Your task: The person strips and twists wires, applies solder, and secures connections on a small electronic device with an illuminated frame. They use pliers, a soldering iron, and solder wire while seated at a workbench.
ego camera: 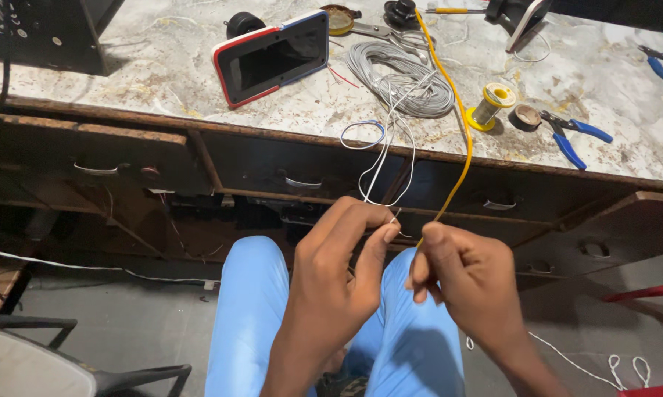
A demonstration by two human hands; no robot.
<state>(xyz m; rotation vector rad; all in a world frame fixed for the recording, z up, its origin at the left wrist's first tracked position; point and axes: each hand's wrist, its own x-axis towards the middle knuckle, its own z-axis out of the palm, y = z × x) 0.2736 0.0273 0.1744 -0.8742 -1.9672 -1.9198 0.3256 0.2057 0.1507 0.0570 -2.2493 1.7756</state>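
Yellow wire (460, 125) runs from the back of the desk (162, 81) down over its front edge into our right hand (464, 276), whose fingers are closed around its lower end. Our left hand (339, 272) is pinched shut on thin white wires (386, 158), thumb against forefinger, just beside the right hand and above our blue-trousered knees. The white wires rise in loops to a grey wire coil (405, 77) lying on the marble-patterned desk top. Near the coil we note a yellow spool (492, 105) of fine wire, a small brown tape roll (525, 117) touching blue-handled pliers (574, 136), and a phone (273, 57) in a red, white and blue case, screen dark, propped tilted. Closed dark drawers (302, 173) sit below the desk top; we cannot see their contents.
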